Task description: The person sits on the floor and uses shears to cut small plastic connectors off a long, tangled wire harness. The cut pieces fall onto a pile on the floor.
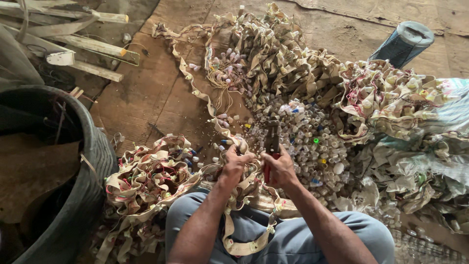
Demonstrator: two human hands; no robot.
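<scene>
Strip [233, 195] of beige webbing studded with small sockets runs across my lap and up into my left hand [236, 164], whose fingers are closed tight around it just where one socket sits at the top of my fist. My right hand [279, 168] is wrapped around the red handles of the pliers [271, 142], the dark jaws pointing away from me toward the floor; I cannot tell how far they stand open.

My guess is that I am partway through nipping a socket off the strip. The next move would call for bringing the jaws onto the piece pinched in my left hand and keeping the webbing taut.

Just ahead of the pliers lies a pile of loose caps [312, 146], mostly white and grey. A tangled heap of strip [146, 178] sits at my left knee, a bigger mound [273, 54] lies farther out, and another [391, 98] is to my right beside a blue bin [404, 43]. A big dark tub [83, 195] crowds my left side. Loops of strip over my legs could snag.
</scene>
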